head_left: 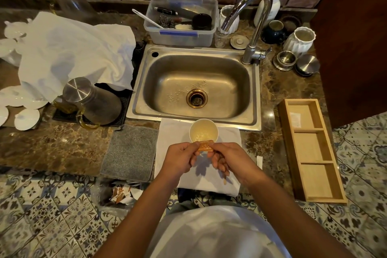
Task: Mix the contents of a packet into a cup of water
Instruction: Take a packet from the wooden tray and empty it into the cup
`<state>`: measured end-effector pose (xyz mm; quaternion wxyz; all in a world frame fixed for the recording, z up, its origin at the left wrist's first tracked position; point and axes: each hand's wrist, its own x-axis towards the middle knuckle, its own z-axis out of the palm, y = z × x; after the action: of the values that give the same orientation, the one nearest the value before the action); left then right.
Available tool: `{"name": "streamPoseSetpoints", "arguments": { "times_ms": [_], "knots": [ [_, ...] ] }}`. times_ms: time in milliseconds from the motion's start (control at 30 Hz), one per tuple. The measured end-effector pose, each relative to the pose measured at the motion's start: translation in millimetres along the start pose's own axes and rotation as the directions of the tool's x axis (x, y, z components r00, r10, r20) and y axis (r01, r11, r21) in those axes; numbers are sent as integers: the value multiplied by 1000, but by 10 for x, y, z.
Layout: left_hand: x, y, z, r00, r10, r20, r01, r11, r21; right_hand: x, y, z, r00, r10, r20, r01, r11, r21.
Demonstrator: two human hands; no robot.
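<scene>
A white paper cup (pixel 203 130) with pale liquid stands on a white cloth (pixel 171 142) just in front of the sink. A small orange packet (pixel 205 146) is held over the cup's near rim, pinched at its left end by my left hand (pixel 182 158) and at its right end by my right hand (pixel 228 160). A thin wooden stick (pixel 225 177) also pokes down from under my right hand's fingers.
A steel sink (pixel 194 84) with a tap (pixel 254 27) lies behind the cup. A wooden compartment tray (pixel 310 148) sits at the right, a grey mat (pixel 130 151) and a glass jug (pixel 92 100) at the left. A plastic tub (pixel 182 21) stands behind the sink.
</scene>
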<state>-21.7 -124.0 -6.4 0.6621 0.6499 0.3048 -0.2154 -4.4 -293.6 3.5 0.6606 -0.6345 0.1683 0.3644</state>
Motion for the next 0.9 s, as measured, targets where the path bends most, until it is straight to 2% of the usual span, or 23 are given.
{"name": "streamPoseSetpoints", "arguments": {
  "times_ms": [400, 600, 900],
  "knots": [
    [6, -2, -12, 995, -74, 71, 83, 987, -139, 13, 22, -24, 999, -26, -23, 27, 999, 47],
    [-20, -14, 41, 994, -86, 71, 96, 983, -154, 34, 32, -26, 998, -59, -22, 60, 996, 67],
    [-13, -5, 31, 996, -77, 42, 83, 984, -155, 45, 48, -39, 999, -34, -3, 34, 999, 34]
  ]
}}
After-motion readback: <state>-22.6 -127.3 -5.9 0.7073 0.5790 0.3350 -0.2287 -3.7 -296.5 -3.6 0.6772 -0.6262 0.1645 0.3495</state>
